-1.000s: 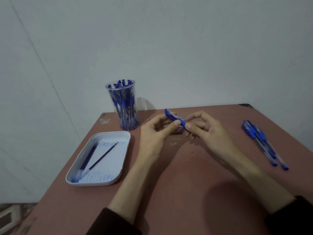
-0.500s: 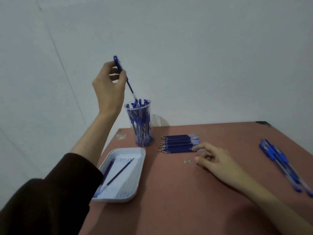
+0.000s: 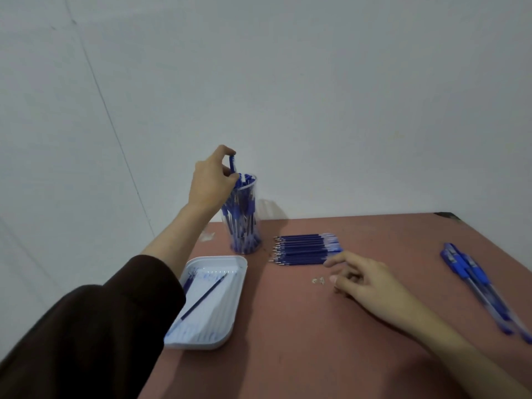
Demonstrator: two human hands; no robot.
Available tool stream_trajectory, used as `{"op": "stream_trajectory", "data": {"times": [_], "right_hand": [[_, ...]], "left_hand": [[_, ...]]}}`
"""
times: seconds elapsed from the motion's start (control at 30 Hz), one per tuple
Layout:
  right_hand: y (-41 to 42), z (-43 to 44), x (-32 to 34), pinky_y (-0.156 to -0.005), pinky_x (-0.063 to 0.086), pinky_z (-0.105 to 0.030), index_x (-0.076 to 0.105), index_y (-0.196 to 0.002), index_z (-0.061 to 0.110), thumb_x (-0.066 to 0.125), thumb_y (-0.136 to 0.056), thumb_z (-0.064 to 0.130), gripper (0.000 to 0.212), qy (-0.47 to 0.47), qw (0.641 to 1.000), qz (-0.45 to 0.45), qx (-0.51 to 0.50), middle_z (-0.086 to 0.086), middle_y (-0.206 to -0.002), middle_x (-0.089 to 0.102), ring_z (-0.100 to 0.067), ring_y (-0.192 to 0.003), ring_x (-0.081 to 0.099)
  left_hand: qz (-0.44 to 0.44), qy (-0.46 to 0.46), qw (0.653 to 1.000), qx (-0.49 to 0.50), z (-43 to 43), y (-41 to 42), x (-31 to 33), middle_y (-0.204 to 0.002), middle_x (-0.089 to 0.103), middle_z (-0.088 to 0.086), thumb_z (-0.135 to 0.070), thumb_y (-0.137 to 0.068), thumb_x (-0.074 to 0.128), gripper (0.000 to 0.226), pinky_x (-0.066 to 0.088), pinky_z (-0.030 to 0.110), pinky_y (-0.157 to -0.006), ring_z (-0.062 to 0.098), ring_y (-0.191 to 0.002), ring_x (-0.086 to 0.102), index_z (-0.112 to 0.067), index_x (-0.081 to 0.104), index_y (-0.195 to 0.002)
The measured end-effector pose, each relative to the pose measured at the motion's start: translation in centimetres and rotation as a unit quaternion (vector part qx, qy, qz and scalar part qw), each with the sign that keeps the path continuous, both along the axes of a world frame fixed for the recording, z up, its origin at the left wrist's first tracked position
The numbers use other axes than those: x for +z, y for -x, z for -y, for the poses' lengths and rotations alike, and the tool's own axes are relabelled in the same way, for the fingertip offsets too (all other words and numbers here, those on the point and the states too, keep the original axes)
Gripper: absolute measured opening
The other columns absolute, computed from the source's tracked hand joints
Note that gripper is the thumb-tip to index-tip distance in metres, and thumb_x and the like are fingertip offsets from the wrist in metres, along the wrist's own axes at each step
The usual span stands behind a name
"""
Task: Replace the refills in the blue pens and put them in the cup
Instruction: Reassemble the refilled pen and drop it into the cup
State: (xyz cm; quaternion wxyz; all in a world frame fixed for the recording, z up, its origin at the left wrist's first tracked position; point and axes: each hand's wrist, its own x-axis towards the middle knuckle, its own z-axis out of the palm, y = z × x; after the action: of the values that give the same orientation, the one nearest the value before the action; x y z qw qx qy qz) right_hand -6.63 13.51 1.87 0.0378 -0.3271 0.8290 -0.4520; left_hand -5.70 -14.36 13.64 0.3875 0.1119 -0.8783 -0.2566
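Blue pen held upright at the mouth of the cup.

The left hand [image 3: 211, 182] pinches a blue pen [image 3: 232, 164] between thumb and fingers, right over the clear cup [image 3: 244, 223], which is packed with pens near the table's [image 3: 316, 355] far left corner. The right hand [image 3: 365, 280] rests loose and empty on the table, fingertips just beside the row of refills [image 3: 302, 249]. A white tray [image 3: 230, 323] sits at the left edge, and spare pens [image 3: 475, 283] lie at the right edge.
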Motion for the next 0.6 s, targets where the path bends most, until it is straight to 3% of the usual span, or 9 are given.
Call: {"op": "stream_trajectory", "data": {"times": [0.17, 0.27, 0.4, 0.5, 0.6], "right_hand": [[-0.1, 0.1, 0.1, -0.075, 0.048, -0.028, 0.061, -0.091, 0.036, 0.064, -0.087, 0.016, 0.021, -0.006, 1.0, -0.008, -0.008, 0.006, -0.07, 0.067, -0.014, -0.068, 0.062], [-0.1, 0.1, 0.0, -0.076, 0.048, -0.031, 0.062, -0.092, 0.036, 0.064, -0.087, 0.018, 0.019, -0.014, 1.0, -0.014, -0.013, 0.008, -0.069, 0.067, -0.011, -0.067, 0.062], [-0.1, 0.0, 0.1, -0.075, 0.048, -0.028, 0.061, -0.091, 0.036, 0.063, -0.087, 0.017, 0.019, -0.009, 1.0, -0.012, -0.008, 0.006, -0.069, 0.067, -0.014, -0.068, 0.062], [-0.1, 0.0, 0.0, -0.074, 0.048, -0.027, 0.062, -0.091, 0.036, 0.063, -0.087, 0.017, 0.019, -0.009, 1.0, -0.015, -0.007, 0.005, -0.069, 0.067, -0.015, -0.069, 0.062], [-0.1, 0.0, 0.1, -0.073, 0.048, -0.027, 0.062, -0.091, 0.034, 0.063, -0.087, 0.015, 0.02, 0.001, 1.0, -0.014, -0.002, 0.002, -0.069, 0.067, -0.018, -0.07, 0.062]], "left_hand": [[0.011, -0.006, 1.0, 0.013, 0.2, -0.6, -0.3, -0.071, 0.064, -0.004, -0.012, -0.087, 0.063, 0.028, 0.052, 0.035, -0.072, 0.025, -0.086, 0.064, -0.017, 0.062, -0.115], [0.011, 0.002, 1.0, 0.021, -0.2, -1.0, -0.3, -0.076, 0.067, 0.0, -0.024, -0.091, 0.058, 0.02, 0.047, 0.028, -0.07, 0.019, -0.08, 0.064, -0.013, 0.07, -0.103], [0.028, 0.023, 0.999, 0.027, -0.4, -1.2, -0.9, -0.071, 0.071, 0.013, -0.037, -0.095, 0.048, 0.046, 0.05, 0.036, -0.076, 0.03, -0.088, 0.062, -0.002, 0.073, -0.077], [0.043, -0.001, 0.999, 0.024, -0.3, -1.0, -1.1, -0.07, 0.07, 0.014, -0.042, -0.097, 0.044, 0.054, 0.049, 0.037, -0.08, 0.032, -0.097, 0.059, 0.0, 0.073, -0.076], [0.038, 0.018, 0.999, 0.021, -0.9, -1.1, -0.8, -0.082, 0.072, 0.013, -0.04, -0.097, 0.044, 0.048, 0.043, 0.032, -0.079, 0.032, -0.104, 0.056, -0.004, 0.073, -0.085]]}}
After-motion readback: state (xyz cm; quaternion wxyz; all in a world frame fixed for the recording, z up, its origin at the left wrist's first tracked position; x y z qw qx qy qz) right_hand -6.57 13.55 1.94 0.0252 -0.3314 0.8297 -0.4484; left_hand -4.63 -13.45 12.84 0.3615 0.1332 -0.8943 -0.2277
